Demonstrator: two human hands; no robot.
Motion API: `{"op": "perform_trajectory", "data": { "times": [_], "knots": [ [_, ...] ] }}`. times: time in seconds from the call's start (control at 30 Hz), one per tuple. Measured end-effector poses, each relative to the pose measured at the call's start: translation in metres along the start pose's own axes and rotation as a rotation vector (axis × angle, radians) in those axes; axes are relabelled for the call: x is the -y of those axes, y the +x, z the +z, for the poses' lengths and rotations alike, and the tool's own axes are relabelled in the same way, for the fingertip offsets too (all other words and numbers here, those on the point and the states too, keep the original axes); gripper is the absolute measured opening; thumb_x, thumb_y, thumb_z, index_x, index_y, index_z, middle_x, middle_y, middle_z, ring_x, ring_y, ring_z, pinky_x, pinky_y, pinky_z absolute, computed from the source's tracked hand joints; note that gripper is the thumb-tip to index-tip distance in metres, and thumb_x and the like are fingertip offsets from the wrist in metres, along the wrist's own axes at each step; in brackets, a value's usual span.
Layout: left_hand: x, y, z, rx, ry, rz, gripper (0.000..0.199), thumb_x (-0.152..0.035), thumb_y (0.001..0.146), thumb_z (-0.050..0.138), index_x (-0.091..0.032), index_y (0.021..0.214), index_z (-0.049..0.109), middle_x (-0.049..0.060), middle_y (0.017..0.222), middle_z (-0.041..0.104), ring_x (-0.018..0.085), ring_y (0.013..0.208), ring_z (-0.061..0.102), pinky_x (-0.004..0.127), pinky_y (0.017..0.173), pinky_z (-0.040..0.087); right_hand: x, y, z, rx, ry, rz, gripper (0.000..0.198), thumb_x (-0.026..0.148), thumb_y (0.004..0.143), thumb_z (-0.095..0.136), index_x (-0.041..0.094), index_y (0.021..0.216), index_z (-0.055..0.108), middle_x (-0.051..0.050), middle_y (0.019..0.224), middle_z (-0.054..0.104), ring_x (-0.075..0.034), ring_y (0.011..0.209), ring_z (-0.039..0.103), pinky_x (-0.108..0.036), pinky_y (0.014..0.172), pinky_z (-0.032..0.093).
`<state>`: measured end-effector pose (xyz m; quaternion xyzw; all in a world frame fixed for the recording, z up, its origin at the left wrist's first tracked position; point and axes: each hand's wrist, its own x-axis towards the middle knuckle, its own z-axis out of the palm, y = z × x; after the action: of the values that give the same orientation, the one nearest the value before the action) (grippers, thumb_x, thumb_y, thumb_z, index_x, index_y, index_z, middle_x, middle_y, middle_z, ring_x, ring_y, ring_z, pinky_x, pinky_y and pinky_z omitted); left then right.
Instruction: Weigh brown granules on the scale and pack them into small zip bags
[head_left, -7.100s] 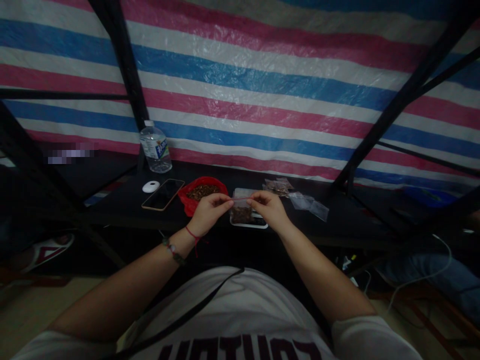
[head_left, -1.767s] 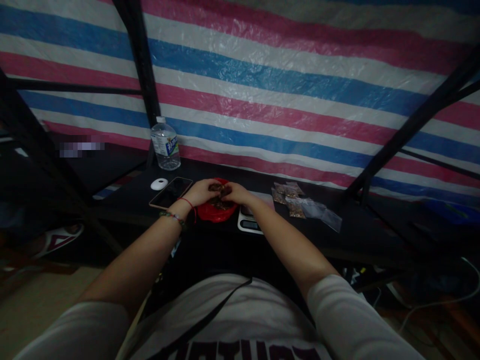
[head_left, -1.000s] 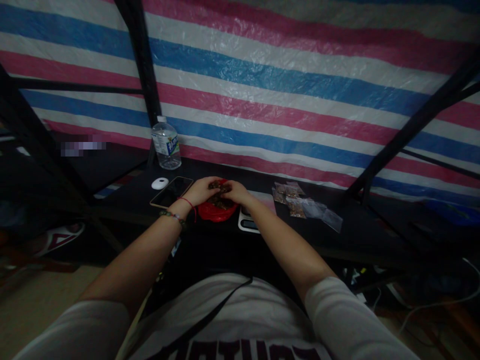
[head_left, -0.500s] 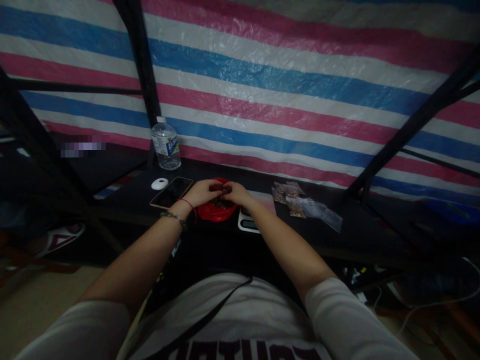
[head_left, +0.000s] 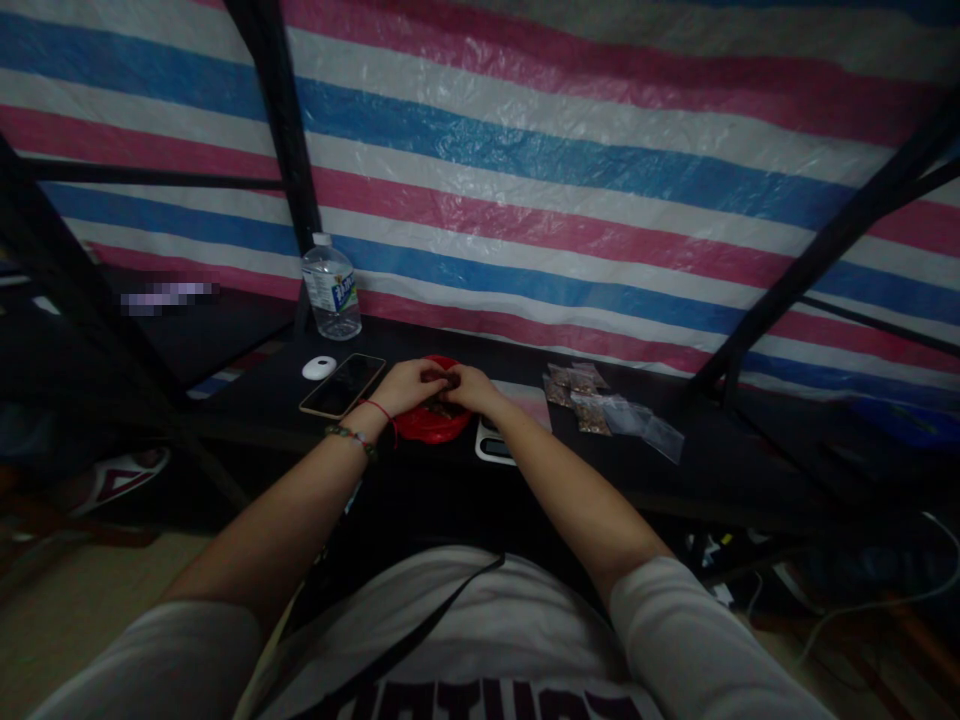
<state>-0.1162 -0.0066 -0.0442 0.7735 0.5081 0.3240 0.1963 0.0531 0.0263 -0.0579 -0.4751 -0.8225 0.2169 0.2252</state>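
Both hands meet over a red plastic bag that lies open on the black table, with brown dried bits in it. My left hand comes in from the left, its fingers curled together above the brown bits. From the right, my right hand reaches in with bent fingertips close to the left ones. What the fingertips pinch is too dark and small to make out. Partly under my right forearm sits a white digital scale. Small clear zip bags with brown contents lie farther right, beside several that look flat.
A phone and a white round object lie left of the red bag. Behind them stands a clear plastic bottle. Black metal posts and a striped plastic sheet bound the table's back.
The fingers have shifted slightly over the red bag, with the fingertips closer together. The other things lie where they were.
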Motion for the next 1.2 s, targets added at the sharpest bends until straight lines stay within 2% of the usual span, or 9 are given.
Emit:
{"op": "perform_trajectory", "data": {
  "times": [0.13,0.3,0.43,0.63,0.83,1.0,1.2],
  "knots": [
    [0.0,0.0,0.0,0.005,-0.002,0.004,0.034,-0.039,0.077,0.06,-0.019,0.102,0.071,0.004,0.1,0.072,0.021,0.09,0.066,0.029,0.083,0.05,0.002,0.0,0.0,0.0,-0.003,0.013,0.033,0.025,0.067,0.071,0.018,0.099,0.067,-0.004,0.091,0.071,-0.018,0.079,0.066,-0.024,0.068,0.048],
    [0.002,0.002,0.0,-0.056,0.035,-0.012,0.029,-0.037,0.081,0.056,-0.019,0.096,0.073,0.004,0.098,0.073,0.02,0.088,0.066,0.029,0.083,0.05,0.001,0.001,0.003,0.004,0.021,0.03,0.036,0.025,0.066,0.074,0.018,0.1,0.067,-0.004,0.092,0.071,-0.016,0.078,0.065,-0.024,0.069,0.048],
    [0.005,0.004,0.001,-0.125,0.041,-0.019,0.026,-0.032,0.082,0.055,-0.019,0.096,0.072,0.005,0.098,0.073,0.019,0.087,0.066,0.028,0.083,0.05,0.001,0.002,0.002,0.032,0.053,0.004,0.028,0.019,0.067,0.074,0.018,0.094,0.068,-0.002,0.087,0.071,-0.015,0.076,0.065,-0.023,0.069,0.048],
    [0.008,0.003,0.0,-0.211,0.07,-0.057,0.025,-0.029,0.08,0.056,-0.018,0.096,0.072,0.006,0.098,0.073,0.02,0.088,0.066,0.03,0.084,0.049,0.0,-0.001,-0.003,-0.008,0.09,0.024,0.029,0.016,0.065,0.072,0.017,0.093,0.067,-0.002,0.085,0.07,-0.015,0.075,0.064,-0.023,0.067,0.048],
    [0.01,0.003,0.003,-0.032,-0.045,0.007,0.031,-0.039,0.078,0.06,-0.019,0.098,0.072,0.005,0.096,0.073,0.019,0.084,0.067,0.028,0.078,0.051,-0.004,-0.001,0.001,-0.036,0.1,-0.013,0.032,0.017,0.065,0.071,0.019,0.096,0.065,0.0,0.087,0.069,-0.014,0.076,0.063,-0.024,0.069,0.048],
    [0.009,0.004,0.003,-0.078,0.04,-0.008,0.026,-0.032,0.08,0.058,-0.019,0.096,0.073,0.005,0.099,0.073,0.02,0.089,0.066,0.03,0.084,0.05,-0.009,0.001,0.006,-0.068,0.101,0.002,0.034,0.02,0.064,0.074,0.019,0.097,0.064,-0.001,0.089,0.069,-0.015,0.08,0.063,-0.027,0.074,0.048],
    [0.01,0.005,0.002,-0.127,0.029,-0.022,0.024,-0.027,0.081,0.056,-0.02,0.095,0.074,0.004,0.1,0.073,0.02,0.091,0.066,0.03,0.088,0.05,-0.008,0.002,0.003,-0.069,0.113,0.024,0.034,0.022,0.064,0.076,0.019,0.095,0.066,0.0,0.088,0.068,-0.015,0.079,0.063,-0.027,0.075,0.048]
  ]
}}
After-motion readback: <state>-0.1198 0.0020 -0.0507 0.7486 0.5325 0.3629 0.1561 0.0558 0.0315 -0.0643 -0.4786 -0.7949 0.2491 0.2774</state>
